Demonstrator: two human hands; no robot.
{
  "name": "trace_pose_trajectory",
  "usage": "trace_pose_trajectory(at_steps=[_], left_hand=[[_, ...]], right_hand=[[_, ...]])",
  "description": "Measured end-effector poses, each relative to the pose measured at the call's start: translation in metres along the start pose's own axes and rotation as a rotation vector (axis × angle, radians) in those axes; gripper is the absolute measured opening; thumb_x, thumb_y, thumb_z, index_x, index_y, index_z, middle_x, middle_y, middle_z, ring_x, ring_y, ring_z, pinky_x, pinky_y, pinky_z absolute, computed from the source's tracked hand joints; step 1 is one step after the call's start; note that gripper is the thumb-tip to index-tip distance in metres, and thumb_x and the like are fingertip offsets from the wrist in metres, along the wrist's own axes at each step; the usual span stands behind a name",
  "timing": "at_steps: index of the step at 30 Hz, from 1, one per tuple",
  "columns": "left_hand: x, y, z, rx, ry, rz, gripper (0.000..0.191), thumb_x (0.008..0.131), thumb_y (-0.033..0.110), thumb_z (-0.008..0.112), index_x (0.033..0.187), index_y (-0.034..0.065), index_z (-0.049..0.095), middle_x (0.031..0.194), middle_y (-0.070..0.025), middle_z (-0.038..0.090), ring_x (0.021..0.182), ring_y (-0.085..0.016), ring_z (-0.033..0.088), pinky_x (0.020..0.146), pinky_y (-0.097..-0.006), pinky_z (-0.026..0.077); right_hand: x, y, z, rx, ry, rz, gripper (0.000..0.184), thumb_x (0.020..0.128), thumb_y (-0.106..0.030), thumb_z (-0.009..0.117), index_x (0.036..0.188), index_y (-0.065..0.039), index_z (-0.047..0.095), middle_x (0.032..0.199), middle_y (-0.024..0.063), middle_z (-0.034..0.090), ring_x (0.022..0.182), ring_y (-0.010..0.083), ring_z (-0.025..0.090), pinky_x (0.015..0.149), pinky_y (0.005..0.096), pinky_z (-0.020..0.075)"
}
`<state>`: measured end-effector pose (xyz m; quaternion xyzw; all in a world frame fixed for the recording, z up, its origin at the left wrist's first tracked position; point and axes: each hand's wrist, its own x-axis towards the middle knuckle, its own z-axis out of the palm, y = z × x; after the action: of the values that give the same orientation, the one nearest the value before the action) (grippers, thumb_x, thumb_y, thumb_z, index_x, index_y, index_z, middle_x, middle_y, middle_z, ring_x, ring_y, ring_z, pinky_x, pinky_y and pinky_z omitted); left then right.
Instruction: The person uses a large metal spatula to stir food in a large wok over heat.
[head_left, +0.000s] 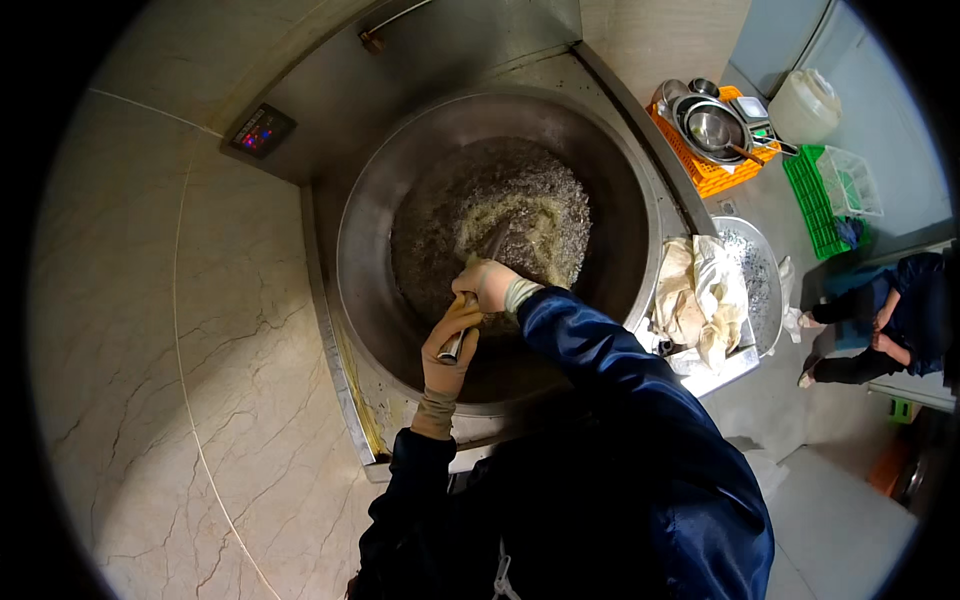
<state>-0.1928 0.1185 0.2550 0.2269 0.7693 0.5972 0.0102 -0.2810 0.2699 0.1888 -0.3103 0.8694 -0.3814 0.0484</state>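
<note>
A large round wok is set into a steel cooking range in front of me. Dark liquid bubbles in it, with pale yellowish-green foam at the right of its middle. My left hand, in a light glove, is wrapped around the lower end of a metal tool handle. Higher up the same handle grips my gloved right hand. Past it the tool's dark shaft slants into the liquid; the working end is hidden under the foam.
Crumpled cloth lies right of the wok, beside a wide metal basin. An orange crate bears metal bowls. Beyond are a green crate, a white plastic drum and a seated person. A control panel is lit at left.
</note>
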Motion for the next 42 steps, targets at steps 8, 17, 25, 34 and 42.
trace_pose_trajectory(at_steps=[8,17,25,34,42], left_hand=[[0.049,0.037,-0.030,-0.112,0.174,-0.062,0.016,0.083,-0.004,0.058,0.099,-0.0032,0.061,0.101,-0.0101,0.064,0.093,-0.016,0.060,0.084,-0.0255,0.046],[0.020,0.187,-0.064,-0.046,0.309,0.186,0.028,0.092,0.005,0.039,0.114,-0.0080,0.049,0.066,-0.0042,0.048,0.067,-0.014,0.055,0.086,-0.0394,0.049],[-0.015,0.183,-0.072,-0.236,0.227,0.104,0.031,0.091,0.010,0.044,0.115,-0.0069,0.051,0.063,-0.0021,0.041,0.058,-0.013,0.045,0.088,-0.0390,0.046],[-0.022,0.161,-0.047,-0.127,0.190,-0.170,0.031,0.088,0.009,0.048,0.115,-0.0030,0.054,0.099,-0.0170,0.064,0.098,-0.024,0.059,0.094,-0.0371,0.042],[-0.019,0.110,-0.018,-0.152,-0.002,-0.363,0.028,0.084,0.001,0.059,0.112,-0.0020,0.059,0.119,-0.0118,0.058,0.108,-0.018,0.055,0.095,-0.0286,0.040]], right_hand=[[0.038,-0.034,-0.049,0.027,0.000,0.152,0.031,0.078,-0.022,0.057,0.107,-0.012,0.062,0.101,0.0158,0.063,0.093,0.0321,0.059,0.083,0.0383,0.0467],[-0.008,-0.187,-0.074,0.098,0.322,0.007,0.033,0.072,-0.028,0.065,0.102,-0.016,0.063,0.079,0.0113,0.065,0.078,0.0314,0.063,0.070,0.0380,0.0505],[-0.044,-0.213,-0.054,0.185,0.156,0.126,0.028,0.073,-0.029,0.063,0.098,-0.015,0.064,0.079,0.0127,0.065,0.076,0.0316,0.062,0.069,0.0385,0.0499],[-0.061,-0.176,-0.037,0.179,0.151,0.250,0.019,0.074,-0.028,0.060,0.086,-0.015,0.064,0.077,0.0116,0.065,0.076,0.0321,0.062,0.071,0.0407,0.0490],[-0.057,-0.086,-0.011,0.122,0.160,0.197,0.018,0.075,-0.027,0.060,0.088,-0.015,0.063,0.080,0.0107,0.064,0.080,0.0317,0.061,0.072,0.0408,0.0482]])
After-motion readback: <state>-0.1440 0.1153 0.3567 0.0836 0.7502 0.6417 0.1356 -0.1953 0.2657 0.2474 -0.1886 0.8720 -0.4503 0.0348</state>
